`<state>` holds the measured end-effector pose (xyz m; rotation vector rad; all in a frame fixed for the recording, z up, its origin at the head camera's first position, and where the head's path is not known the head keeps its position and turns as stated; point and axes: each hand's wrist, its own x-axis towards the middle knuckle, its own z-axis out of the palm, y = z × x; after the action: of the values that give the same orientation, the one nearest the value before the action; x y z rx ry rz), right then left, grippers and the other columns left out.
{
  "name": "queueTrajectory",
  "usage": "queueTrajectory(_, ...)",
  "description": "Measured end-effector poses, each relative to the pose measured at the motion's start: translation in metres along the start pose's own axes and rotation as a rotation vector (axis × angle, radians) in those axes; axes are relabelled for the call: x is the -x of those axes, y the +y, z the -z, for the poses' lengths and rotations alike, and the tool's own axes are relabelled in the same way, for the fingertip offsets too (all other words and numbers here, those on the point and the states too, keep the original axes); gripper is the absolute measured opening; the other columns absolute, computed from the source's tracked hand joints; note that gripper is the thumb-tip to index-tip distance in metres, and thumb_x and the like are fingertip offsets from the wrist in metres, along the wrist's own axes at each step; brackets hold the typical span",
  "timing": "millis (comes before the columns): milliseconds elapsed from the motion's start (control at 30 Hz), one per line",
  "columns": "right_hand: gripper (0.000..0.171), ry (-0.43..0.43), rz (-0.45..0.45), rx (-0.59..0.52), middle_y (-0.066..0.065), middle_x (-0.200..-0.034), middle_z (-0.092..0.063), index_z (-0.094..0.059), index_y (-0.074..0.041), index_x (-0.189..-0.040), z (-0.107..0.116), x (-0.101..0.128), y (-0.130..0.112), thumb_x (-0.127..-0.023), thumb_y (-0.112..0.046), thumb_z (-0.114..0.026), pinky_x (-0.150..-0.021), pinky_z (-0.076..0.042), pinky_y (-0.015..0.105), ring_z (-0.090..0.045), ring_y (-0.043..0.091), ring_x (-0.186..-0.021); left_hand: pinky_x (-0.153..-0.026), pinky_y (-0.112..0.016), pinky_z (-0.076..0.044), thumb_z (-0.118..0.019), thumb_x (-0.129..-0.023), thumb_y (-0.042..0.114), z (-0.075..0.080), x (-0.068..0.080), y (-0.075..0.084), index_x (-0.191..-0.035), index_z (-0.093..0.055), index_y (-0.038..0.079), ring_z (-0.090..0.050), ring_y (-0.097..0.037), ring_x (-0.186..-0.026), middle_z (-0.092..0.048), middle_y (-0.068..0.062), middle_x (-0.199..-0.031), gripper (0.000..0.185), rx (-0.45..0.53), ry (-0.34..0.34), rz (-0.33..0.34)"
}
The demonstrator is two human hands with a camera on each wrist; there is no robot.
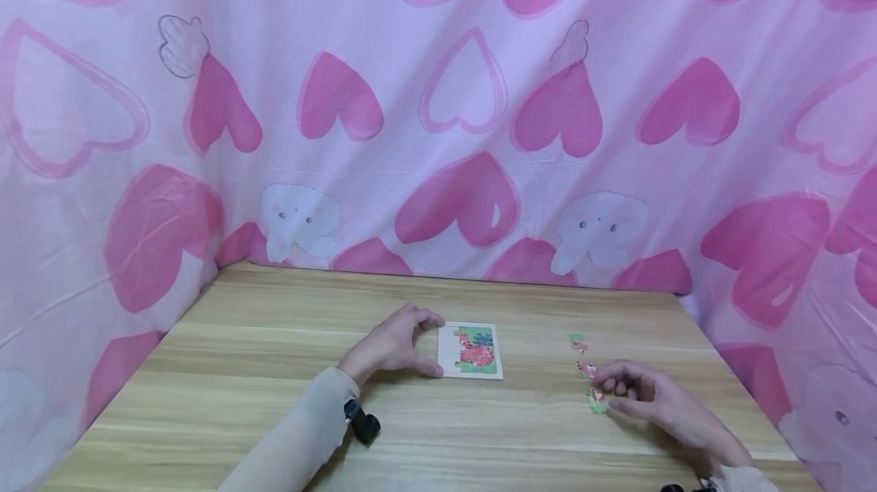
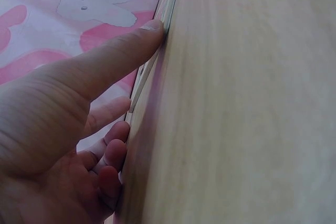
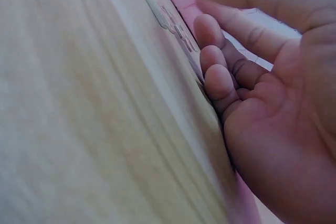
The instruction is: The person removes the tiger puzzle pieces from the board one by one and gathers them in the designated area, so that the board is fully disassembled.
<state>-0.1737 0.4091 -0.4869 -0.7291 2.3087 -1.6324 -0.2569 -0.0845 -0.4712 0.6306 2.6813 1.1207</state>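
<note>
A person's two hands at a puzzle board, seen from the head and from both wrists. The pale-framed puzzle board (image 1: 448, 353) lies flat near the middle of a wood-grain table (image 1: 274, 347); its right part carries a picture (image 1: 477, 351) of a red striped animal on green with blue leaves, while the left strip is bare. The left hand (image 1: 393, 341) stands at the board's left side with thumb and index finger spread, their tips touching it near the two left corners; in the left wrist view the other fingers bend loosely. Three loose pieces lie on the table well to the right of the board, in a rough column: an upper piece (image 1: 578, 342), a middle piece (image 1: 585, 369) and a lower piece (image 1: 597, 402). The right hand (image 1: 658, 398) is just beside the latter two, thumb and index finger apart with a gap between them, the remaining fingers loosely bent; whether a fingertip touches a piece cannot be told. A light sleeve (image 1: 294, 431) covers the left forearm, with a black camera (image 1: 363, 423) at the wrist. Behind the table hangs a pink cloth (image 1: 397, 172) printed with hearts and white animal figures.
</note>
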Motion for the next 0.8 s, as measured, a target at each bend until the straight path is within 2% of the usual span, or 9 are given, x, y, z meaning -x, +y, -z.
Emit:
queueTrajectory(133, 0.039, 0.069, 0.018, -0.022, 0.021, -0.124, -0.067, -0.057, 0.013, -0.144, 0.002, 0.002, 0.002, -0.107, 0.007, -0.064, -0.095, -0.058, 0.021, -0.067, 0.015, -0.109, -0.118, -0.053, -0.048, -0.108, -0.071, 0.04, 0.0, -0.001, 0.001, -0.148, -0.069, 0.021, -0.059, -0.022, -0.123, -0.061, -0.002, -0.133, 0.089, -0.007, 0.002, 0.002)
queueTrajectory(267, 0.043, 0.166, -0.014, 0.004, 0.015, -0.126, -0.068, -0.053, 0.012, -0.15, 0.001, 0.003, -0.003, -0.109, 0.004, -0.063, -0.089, -0.058, 0.022, -0.066, 0.015, -0.109, -0.118, -0.053, -0.048, -0.108, -0.071, 0.04, -0.001, -0.002, 0.001, -0.148, -0.069, 0.022, -0.059, -0.022, -0.124, -0.061, -0.001, -0.133, 0.088, -0.002, 0.002, 0.006)
queueTrajectory(367, 0.048, 0.212, -0.031, -0.012, 0.017, -0.131, -0.065, -0.047, 0.011, -0.156, -0.001, 0.001, -0.01, -0.111, 0.002, -0.061, -0.087, -0.059, 0.024, -0.066, 0.015, -0.11, -0.119, -0.052, -0.048, -0.108, -0.07, 0.041, -0.001, -0.003, 0.002, -0.148, -0.069, 0.022, -0.059, -0.022, -0.125, -0.061, 0.0, -0.133, 0.089, 0.0, 0.002, 0.009)
queueTrajectory(467, 0.052, 0.227, 0.002, -0.061, 0.018, -0.137, -0.062, -0.042, 0.01, -0.161, -0.001, -0.002, -0.017, -0.111, 0.004, -0.058, -0.09, -0.06, 0.025, -0.067, 0.017, -0.113, -0.118, -0.052, -0.048, -0.109, -0.07, 0.04, -0.001, -0.003, 0.003, -0.147, -0.07, 0.022, -0.059, -0.022, -0.124, -0.061, 0.0, -0.132, 0.088, 0.004, -0.002, 0.006)
queueTrajectory(567, 0.056, 0.219, 0.023, -0.086, 0.01, -0.145, -0.062, -0.039, 0.003, -0.166, 0.0, -0.008, -0.025, -0.112, 0.005, -0.056, -0.094, -0.061, 0.026, -0.067, 0.016, -0.119, -0.118, -0.053, -0.048, -0.109, -0.07, 0.04, -0.002, -0.003, 0.004, -0.147, -0.07, 0.021, -0.059, -0.022, -0.123, -0.06, 0.0, -0.131, 0.088, 0.011, -0.004, 0.011)
queueTrajectory(667, 0.062, 0.205, 0.054, -0.049, 0.0, -0.153, -0.062, -0.034, -0.001, -0.17, 0.003, -0.02, -0.035, -0.112, 0.006, -0.056, -0.1, -0.061, 0.026, -0.068, 0.012, -0.127, -0.118, -0.053, -0.048, -0.109, -0.07, 0.039, -0.001, -0.001, 0.003, -0.147, -0.07, 0.022, -0.059, -0.022, -0.123, -0.06, 0.0, -0.131, 0.088, 0.013, 0.002, 0.024)
queueTrajectory(800, 0.065, 0.21, 0.094, 0.026, -0.002, -0.159, -0.059, -0.035, -0.005, -0.171, 0.005, -0.039, -0.048, -0.112, 0.004, -0.059, -0.103, -0.06, 0.026, -0.067, 0.012, -0.134, -0.119, -0.054, -0.047, -0.109, -0.07, 0.04, -0.001, 0.0, 0.003, -0.147, -0.07, 0.021, -0.059, -0.023, -0.125, -0.061, -0.001, -0.132, 0.089, 0.015, 0.002, 0.025)
